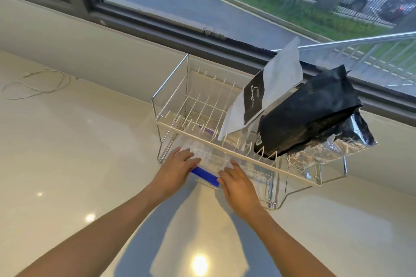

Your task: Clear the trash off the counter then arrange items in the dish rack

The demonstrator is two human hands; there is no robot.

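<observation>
A two-tier white wire dish rack [171, 105] stands on the pale counter under the window. In its upper tier a white and black pouch [265, 96] leans upright, and beside it a black foil bag [315, 114] lies tilted over the right end. A clear plastic container with a blue clip [203, 174] sits half inside the lower tier. My left hand [175, 171] rests on the container's left front corner. My right hand [236, 184] holds its right front edge. Both hands touch it with fingers stretched forward.
A thin white cable [38, 85] lies looped on the counter at the far left. The window sill and dark frame [157, 22] run right behind the rack. A metal rail [360, 40] crosses outside at the upper right.
</observation>
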